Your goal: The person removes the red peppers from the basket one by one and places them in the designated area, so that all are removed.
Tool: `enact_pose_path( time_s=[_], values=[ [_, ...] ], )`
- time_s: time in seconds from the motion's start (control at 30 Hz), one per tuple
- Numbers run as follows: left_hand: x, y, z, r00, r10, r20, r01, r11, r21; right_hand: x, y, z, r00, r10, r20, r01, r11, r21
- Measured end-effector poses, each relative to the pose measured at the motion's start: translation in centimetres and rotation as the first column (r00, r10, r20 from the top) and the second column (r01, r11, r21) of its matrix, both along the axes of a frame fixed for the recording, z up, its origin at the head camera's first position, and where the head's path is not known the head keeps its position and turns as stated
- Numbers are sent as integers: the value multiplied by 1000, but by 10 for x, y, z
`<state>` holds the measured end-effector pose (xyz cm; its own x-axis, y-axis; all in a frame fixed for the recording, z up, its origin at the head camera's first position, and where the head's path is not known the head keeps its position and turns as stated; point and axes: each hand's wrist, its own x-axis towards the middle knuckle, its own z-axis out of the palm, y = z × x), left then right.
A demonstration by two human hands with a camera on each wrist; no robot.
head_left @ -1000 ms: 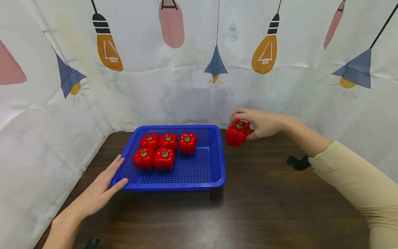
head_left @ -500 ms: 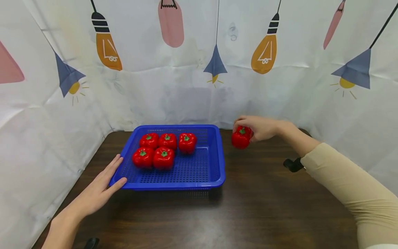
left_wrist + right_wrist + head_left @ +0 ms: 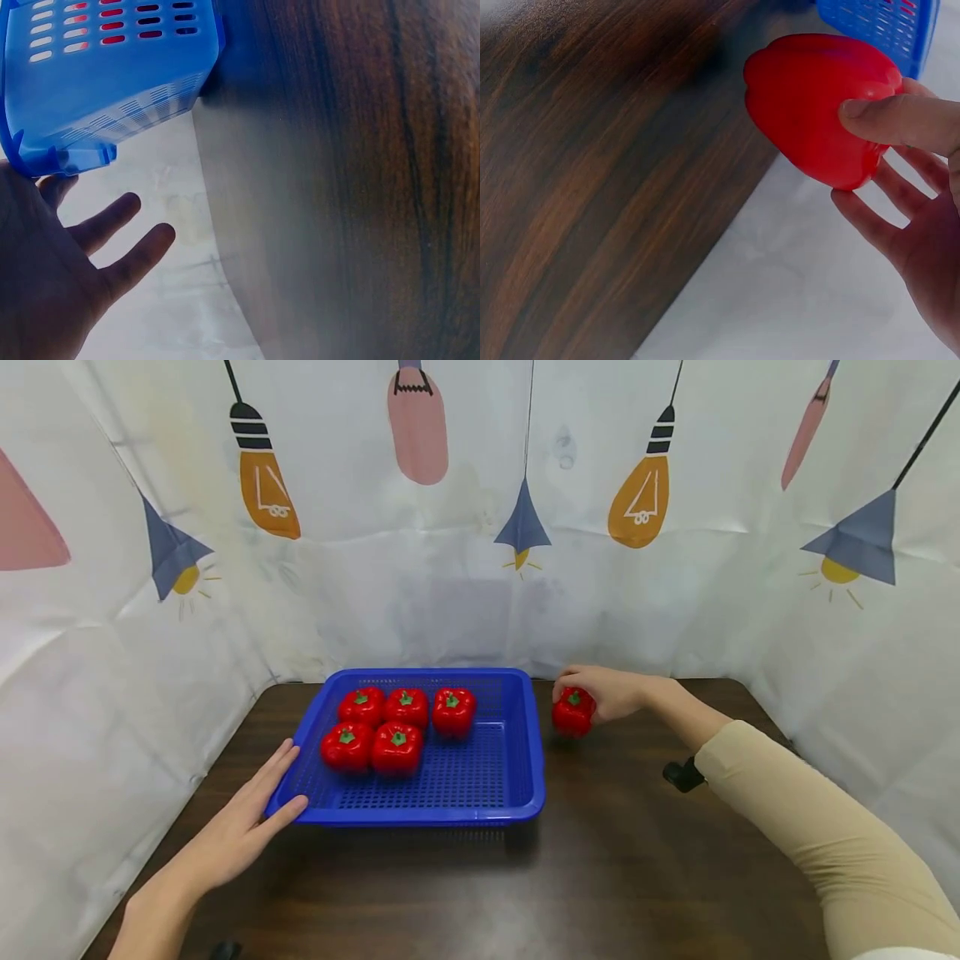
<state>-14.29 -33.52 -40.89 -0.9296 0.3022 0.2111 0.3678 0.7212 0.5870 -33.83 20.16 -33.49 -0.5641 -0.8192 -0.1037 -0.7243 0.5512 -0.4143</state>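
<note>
Red bell pepper (image 3: 572, 715), qty 1, stem up, just R of blue perforated basket (image 3: 420, 817), clamped betw. thumb & fingers of R hand (image 3: 607, 691); contact w/ table unclear. Basket contents: 5 more peppers (image 3: 397, 749), 3 rear, 2 front, mostly toward L. L hand (image 3: 232, 839), fingers spread, at basket's L rim. Dk. wood-grain table (image 3: 600, 868); white lamp-printed sheet (image 3: 375, 593) behind. Vs. 1 s ago: held pepper lower; basket count same.

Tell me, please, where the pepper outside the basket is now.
In the head view, the red pepper is in the right hand, just right of the blue basket, near the table's far edge.
</note>
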Motion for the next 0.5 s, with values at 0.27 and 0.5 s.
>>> enact_pose_path(
  time_s=[0.27, 0.5],
  values=[
    [-1, 0, 0, 1000, -1, -3, 1, 1000, 4, -5, -7, -12, 1000, 14, -25, -13, 1000, 25],
    [0, 0, 0, 1000, 4, 1, -4, 1000, 6, -7, -14, -17, 997, 48, -65, -48, 999, 7]
  ],
)
